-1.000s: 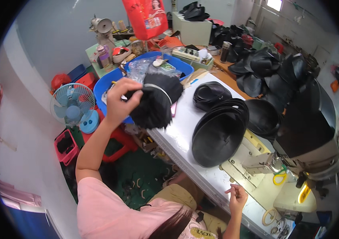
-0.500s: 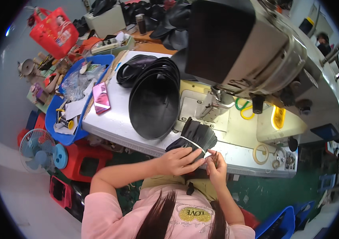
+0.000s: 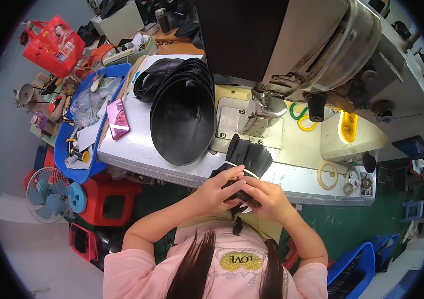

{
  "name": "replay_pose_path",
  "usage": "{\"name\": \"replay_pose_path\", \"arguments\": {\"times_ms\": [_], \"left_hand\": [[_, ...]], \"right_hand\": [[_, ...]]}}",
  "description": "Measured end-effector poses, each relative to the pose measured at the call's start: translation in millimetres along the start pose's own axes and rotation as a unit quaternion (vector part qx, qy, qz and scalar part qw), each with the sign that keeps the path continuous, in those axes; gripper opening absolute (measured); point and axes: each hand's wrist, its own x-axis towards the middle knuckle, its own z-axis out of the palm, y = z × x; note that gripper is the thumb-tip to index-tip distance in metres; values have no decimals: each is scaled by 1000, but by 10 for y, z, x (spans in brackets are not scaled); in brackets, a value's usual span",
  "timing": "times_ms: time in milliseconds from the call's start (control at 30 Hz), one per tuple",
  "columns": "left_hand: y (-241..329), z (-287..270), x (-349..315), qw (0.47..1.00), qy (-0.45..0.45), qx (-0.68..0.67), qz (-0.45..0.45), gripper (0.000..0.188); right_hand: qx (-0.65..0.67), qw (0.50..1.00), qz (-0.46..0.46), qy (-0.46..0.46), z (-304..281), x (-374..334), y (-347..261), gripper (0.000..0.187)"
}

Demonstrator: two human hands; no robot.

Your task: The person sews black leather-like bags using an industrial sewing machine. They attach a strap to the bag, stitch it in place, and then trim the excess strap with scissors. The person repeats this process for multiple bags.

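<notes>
A bundle of flat black strips (image 3: 249,153) is bound by a white band (image 3: 250,173) at the table's front edge, its free ends fanned toward the sewing machine. My left hand (image 3: 218,192) is closed on the bundle's near left side, fingertips by the band. Against the band's right part, my right hand (image 3: 267,197) pinches close to the left fingertips. A small shiny metal blade (image 3: 247,210) sticks out below the right palm; the rest of that tool is hidden in the hand. Left of the bundle stands a stack of curved black pieces (image 3: 182,124).
The sewing machine head (image 3: 302,55) rises just beyond my hands. Green and yellow scissors (image 3: 306,122) and a tape ring (image 3: 327,176) lie to the right. At left are a pink phone (image 3: 117,118), a blue tray (image 3: 67,164), a red stool (image 3: 107,202) and a fan (image 3: 48,195).
My right hand has moved left and up onto the band, beside the left fingertips. The small tool has shifted down into the right palm. The whole view has shifted slightly.
</notes>
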Motion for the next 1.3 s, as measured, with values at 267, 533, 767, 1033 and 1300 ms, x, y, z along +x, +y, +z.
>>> {"name": "replay_pose_path", "arguments": {"times_ms": [267,533,767,1033,1300], "left_hand": [[-63,167,-31,988,124,88,-28,80],[38,170,4,970,119,96,-188,56],[11,124,169,973,73,80,-205,84],[57,187,237,966,96,82,-228,101],[88,248,258,954,65,129,-264,88]], "right_hand": [[155,981,102,-57,-187,268,195,49],[-36,996,47,-64,-135,315,-16,56],[-154,984,-72,-47,-96,291,124,58],[-172,959,-51,-219,-342,540,-6,45],[58,998,8,12,-118,267,10,42]]}}
